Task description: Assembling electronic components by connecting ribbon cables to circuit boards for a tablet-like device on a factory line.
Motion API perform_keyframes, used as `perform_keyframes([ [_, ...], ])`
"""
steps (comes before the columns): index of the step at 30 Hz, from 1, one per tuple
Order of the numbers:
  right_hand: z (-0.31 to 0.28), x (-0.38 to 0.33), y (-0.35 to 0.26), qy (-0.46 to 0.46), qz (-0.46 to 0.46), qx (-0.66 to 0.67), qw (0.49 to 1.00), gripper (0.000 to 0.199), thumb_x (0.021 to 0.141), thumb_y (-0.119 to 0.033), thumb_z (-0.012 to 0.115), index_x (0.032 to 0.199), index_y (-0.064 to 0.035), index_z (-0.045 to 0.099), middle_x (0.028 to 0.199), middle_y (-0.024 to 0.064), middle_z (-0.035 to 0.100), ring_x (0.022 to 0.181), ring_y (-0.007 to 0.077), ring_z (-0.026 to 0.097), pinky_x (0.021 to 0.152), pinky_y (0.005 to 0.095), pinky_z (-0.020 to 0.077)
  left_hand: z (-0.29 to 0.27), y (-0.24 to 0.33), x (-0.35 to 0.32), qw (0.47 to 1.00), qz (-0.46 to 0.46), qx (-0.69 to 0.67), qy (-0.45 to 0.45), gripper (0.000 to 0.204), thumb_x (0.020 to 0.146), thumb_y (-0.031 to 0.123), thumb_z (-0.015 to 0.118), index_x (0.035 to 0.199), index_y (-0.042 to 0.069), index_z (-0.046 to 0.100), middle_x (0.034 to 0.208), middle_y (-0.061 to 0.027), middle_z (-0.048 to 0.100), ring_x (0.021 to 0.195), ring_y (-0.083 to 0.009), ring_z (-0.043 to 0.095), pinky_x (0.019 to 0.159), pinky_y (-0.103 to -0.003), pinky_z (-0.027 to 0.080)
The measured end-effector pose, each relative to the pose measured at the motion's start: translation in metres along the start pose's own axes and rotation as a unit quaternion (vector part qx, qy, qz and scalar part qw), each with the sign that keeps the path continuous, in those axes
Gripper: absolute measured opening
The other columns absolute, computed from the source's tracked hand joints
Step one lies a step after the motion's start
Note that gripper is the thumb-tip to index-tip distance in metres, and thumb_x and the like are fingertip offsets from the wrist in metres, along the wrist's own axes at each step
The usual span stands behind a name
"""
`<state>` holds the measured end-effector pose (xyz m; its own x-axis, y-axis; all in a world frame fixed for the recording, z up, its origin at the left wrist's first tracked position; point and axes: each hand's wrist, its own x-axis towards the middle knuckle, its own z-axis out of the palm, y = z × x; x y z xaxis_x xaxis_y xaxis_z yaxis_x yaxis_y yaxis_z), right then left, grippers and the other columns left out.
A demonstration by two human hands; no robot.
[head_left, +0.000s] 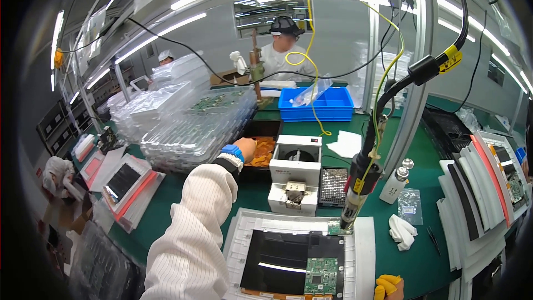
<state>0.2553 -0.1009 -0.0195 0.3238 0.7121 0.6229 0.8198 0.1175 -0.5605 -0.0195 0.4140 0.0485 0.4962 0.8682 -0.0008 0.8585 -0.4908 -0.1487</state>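
Note:
My left arm, in a striped white sleeve, stretches forward over the bench. At its end my left hand (246,148), with a blue wrist strap (232,151), is closed over a black tray (264,128) of orange film-like pieces (263,151); its fingertips are hidden. A white-framed display panel (277,244) lies in front of me, with a green circuit board (321,275) on its dark back. Beside the panel's lower right corner, my right hand (391,287) wears yellow finger covers. Its fingers are curled, and what they hold, if anything, cannot be made out.
A black hanging tool (361,180) comes down over the panel's far right corner. Beyond the panel stands a white machine (296,161). To the right are a dispenser bottle (395,185), a white cloth (402,231) and tweezers (433,240). Clear trays (200,128) are stacked left.

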Motion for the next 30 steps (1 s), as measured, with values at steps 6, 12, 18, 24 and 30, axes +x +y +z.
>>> perform_keyframes([
  [6, 0.003, 0.005, 0.002, -0.009, -0.012, -0.028, 0.999, 0.01, 0.088, -0.004, 0.059, 0.096, 0.0002, 0.064, 0.098, 0.0166, 0.063, 0.084, 0.0361, 0.058, 0.076, 0.0429, 0.0464, 0.043, 0.001, 0.04, 0.988, -0.051, 0.007, -0.144, 0.034, 0.077, 0.018, 0.068, 0.106, -0.001, 0.068, 0.104, -0.0215, 0.068, 0.097, -0.0344, 0.066, 0.08, -0.04, 0.053],
  [12, 0.004, 0.007, 0.003, -0.024, -0.022, -0.045, 0.998, 0.01, 0.088, -0.004, 0.06, 0.096, -0.0005, 0.063, 0.097, 0.016, 0.063, 0.084, 0.036, 0.057, 0.076, 0.043, 0.0463, 0.036, -0.001, 0.044, 0.985, -0.07, -0.032, -0.156, 0.034, 0.071, 0.02, 0.076, 0.099, 0.001, 0.07, 0.101, -0.0219, 0.068, 0.095, -0.0347, 0.066, 0.078, -0.04, 0.054],
  [18, 0.002, 0.006, 0.0, -0.03, -0.023, -0.047, 0.998, 0.009, 0.088, -0.004, 0.06, 0.096, -0.0009, 0.063, 0.097, 0.0157, 0.063, 0.084, 0.036, 0.057, 0.079, 0.044, 0.0456, 0.017, 0.008, 0.036, 0.99, -0.112, -0.082, 0.007, 0.02, 0.079, 0.006, 0.061, 0.096, 0.0, 0.07, 0.101, -0.0232, 0.067, 0.099, -0.0388, 0.064, 0.084, -0.044, 0.053],
  [24, 0.003, 0.001, 0.006, -0.02, -0.046, -0.025, 0.998, 0.011, 0.087, -0.004, 0.061, 0.098, -0.0017, 0.062, 0.097, 0.0152, 0.064, 0.085, 0.0352, 0.058, 0.082, 0.0445, 0.045, 0.002, 0.007, 0.024, 0.977, -0.119, -0.138, 0.107, 0.02, 0.078, 0.012, 0.063, 0.091, -0.002, 0.07, 0.096, -0.0254, 0.066, 0.093, -0.0396, 0.064, 0.081, -0.045, 0.052],
  [30, 0.003, 0.002, 0.0, -0.003, -0.06, -0.019, 0.998, 0.014, 0.086, -0.002, 0.062, 0.099, -0.0029, 0.061, 0.097, 0.0145, 0.064, 0.085, 0.0348, 0.058, 0.083, 0.0445, 0.0446, -0.025, -0.001, 0.004, 0.92, -0.133, -0.229, 0.29, 0.017, 0.081, 0.009, 0.059, 0.091, -0.003, 0.066, 0.087, -0.0246, 0.066, 0.086, -0.0399, 0.065, 0.074, -0.048, 0.051],
])
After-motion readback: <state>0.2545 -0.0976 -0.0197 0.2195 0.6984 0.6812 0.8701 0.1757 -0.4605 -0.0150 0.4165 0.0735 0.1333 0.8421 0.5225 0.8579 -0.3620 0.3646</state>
